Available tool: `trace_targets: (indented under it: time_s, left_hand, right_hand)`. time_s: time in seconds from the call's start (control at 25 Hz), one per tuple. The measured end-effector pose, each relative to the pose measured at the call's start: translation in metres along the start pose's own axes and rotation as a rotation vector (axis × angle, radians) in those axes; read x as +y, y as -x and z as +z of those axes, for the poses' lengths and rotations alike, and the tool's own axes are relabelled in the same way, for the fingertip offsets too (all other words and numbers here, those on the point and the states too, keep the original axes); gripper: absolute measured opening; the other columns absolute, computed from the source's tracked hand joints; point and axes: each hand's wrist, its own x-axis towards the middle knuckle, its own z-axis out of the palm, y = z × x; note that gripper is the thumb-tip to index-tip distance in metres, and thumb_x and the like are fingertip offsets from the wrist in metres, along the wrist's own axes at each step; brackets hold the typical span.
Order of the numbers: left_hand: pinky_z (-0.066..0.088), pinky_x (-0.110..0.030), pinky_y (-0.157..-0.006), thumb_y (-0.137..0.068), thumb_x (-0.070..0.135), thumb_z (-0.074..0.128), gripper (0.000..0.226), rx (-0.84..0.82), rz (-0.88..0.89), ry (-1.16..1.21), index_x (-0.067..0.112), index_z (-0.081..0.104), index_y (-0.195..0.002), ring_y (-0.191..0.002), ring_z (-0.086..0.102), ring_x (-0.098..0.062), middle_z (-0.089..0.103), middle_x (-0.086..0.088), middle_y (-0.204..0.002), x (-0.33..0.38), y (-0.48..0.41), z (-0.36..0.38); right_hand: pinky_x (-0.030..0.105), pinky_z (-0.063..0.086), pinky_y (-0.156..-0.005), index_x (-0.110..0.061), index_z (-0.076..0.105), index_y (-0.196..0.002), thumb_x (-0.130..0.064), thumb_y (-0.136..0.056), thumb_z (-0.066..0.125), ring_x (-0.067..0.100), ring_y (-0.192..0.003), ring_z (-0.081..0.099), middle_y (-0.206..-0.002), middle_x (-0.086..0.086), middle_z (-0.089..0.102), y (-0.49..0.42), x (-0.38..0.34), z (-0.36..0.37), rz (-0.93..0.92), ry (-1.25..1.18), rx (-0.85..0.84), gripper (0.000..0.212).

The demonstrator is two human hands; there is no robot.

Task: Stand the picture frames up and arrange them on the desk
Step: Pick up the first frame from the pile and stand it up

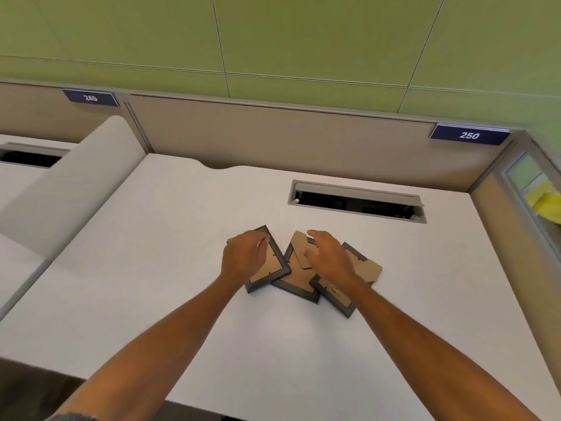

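Both hands' fingers, left hand and right hand, loosely spread, gripping nothing, atop three face-down picture frames.

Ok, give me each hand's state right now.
Left hand: fingers curled over the left picture frame, grip cannot be told.
Right hand: open, fingers spread over the middle picture frame, not gripping.

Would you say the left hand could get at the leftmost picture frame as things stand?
Probably yes: the left hand already rests over the leftmost picture frame, which lies face down on the desk with nothing covering it.
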Motion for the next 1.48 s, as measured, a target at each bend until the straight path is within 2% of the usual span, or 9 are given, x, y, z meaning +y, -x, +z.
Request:
trace_targets:
  time_s: [0.12,0.28,0.4,0.48,0.6,0.92,1.08,1.28,1.48]
  left_hand:
    - [0.062,-0.04,-0.089,-0.107,0.021,0.054,0.028,0.014,-0.254,0.151,0.015,0.082,-0.112,-0.097,0.075,-0.027,0.081,-0.004,-0.105,-0.028,0.002,0.0]
    - [0.06,-0.041,-0.099,-0.102,0.016,0.059,0.027,-0.111,-0.655,0.428,0.007,0.078,-0.119,-0.113,0.074,-0.036,0.076,-0.012,-0.12,-0.075,0.012,0.01]
    - [0.057,-0.038,-0.08,-0.101,0.008,0.063,0.019,-0.136,-0.869,0.663,-0.004,0.073,-0.111,-0.097,0.074,-0.042,0.073,-0.022,-0.112,-0.093,0.02,0.023]
    - [0.047,-0.035,-0.065,-0.099,-0.002,0.058,0.009,-0.173,-0.944,0.77,-0.002,0.067,-0.096,-0.075,0.06,-0.031,0.063,-0.022,-0.093,-0.096,0.023,0.03]
    - [0.035,-0.029,-0.057,-0.098,-0.003,0.056,0.012,-0.214,-1.002,0.869,0.006,0.062,-0.092,-0.071,0.046,-0.025,0.053,-0.017,-0.086,-0.096,0.02,0.041]
    - [0.06,-0.03,-0.054,-0.106,0.018,0.068,0.019,-0.163,-1.129,0.991,0.0,0.072,-0.101,-0.075,0.064,-0.027,0.071,-0.017,-0.091,-0.093,0.013,0.057]
    - [0.059,-0.028,-0.051,-0.103,0.021,0.074,0.023,-0.151,-1.131,0.985,-0.002,0.075,-0.104,-0.066,0.062,-0.023,0.072,-0.014,-0.084,-0.093,0.014,0.058]
    - [0.052,-0.029,-0.052,-0.105,0.028,0.071,0.034,-0.208,-1.063,1.012,-0.005,0.075,-0.113,-0.058,0.056,-0.019,0.069,-0.014,-0.083,-0.096,0.019,0.055]
    - [0.053,-0.033,-0.06,-0.106,0.027,0.069,0.034,-0.211,-0.984,1.013,-0.006,0.075,-0.115,-0.062,0.058,-0.021,0.069,-0.014,-0.084,-0.094,0.016,0.049]
  right_hand:
    - [0.046,0.05,-0.11,-0.017,0.056,-0.151,-0.035,-0.105,0.064,0.025,-0.134,0.058,-0.154,0.007,0.056,-0.01,-0.011,0.014,0.012,-0.053,-0.047,0.051]
    - [0.033,0.048,-0.091,-0.012,0.067,-0.137,-0.031,-0.101,0.07,0.022,-0.118,0.064,-0.137,0.008,0.068,-0.022,-0.021,0.039,0.096,-0.097,-0.054,0.04]
    - [0.037,0.056,-0.087,-0.007,0.072,-0.127,-0.026,-0.1,0.071,0.023,-0.107,0.068,-0.126,0.01,0.073,-0.024,-0.023,0.053,0.139,-0.112,-0.081,0.032]
    - [0.042,0.06,-0.088,-0.006,0.074,-0.117,-0.023,-0.1,0.072,0.023,-0.101,0.068,-0.117,0.012,0.075,-0.024,-0.021,0.065,0.153,-0.103,-0.094,0.024]
    - [0.041,0.059,-0.085,-0.004,0.074,-0.111,-0.022,-0.1,0.073,0.024,-0.096,0.069,-0.109,0.014,0.074,-0.024,-0.02,0.075,0.161,-0.079,-0.105,0.021]
    - [0.037,0.059,-0.09,-0.008,0.075,-0.122,-0.023,-0.1,0.074,0.021,-0.103,0.067,-0.113,0.007,0.072,-0.022,-0.013,0.087,0.154,-0.081,-0.128,0.027]
    - [0.027,0.053,-0.084,-0.008,0.075,-0.124,-0.021,-0.1,0.074,0.018,-0.1,0.066,-0.114,0.008,0.074,-0.024,-0.01,0.089,0.145,-0.073,-0.124,0.028]
    - [0.023,0.049,-0.098,-0.006,0.072,-0.135,0.001,-0.101,0.065,0.024,-0.12,0.066,-0.132,0.012,0.072,-0.024,-0.004,0.086,0.174,-0.095,-0.143,0.035]
    - [0.02,0.049,-0.1,-0.006,0.074,-0.132,0.016,-0.095,0.061,0.022,-0.12,0.066,-0.131,0.012,0.072,-0.021,0.0,0.079,0.127,-0.089,-0.117,0.045]
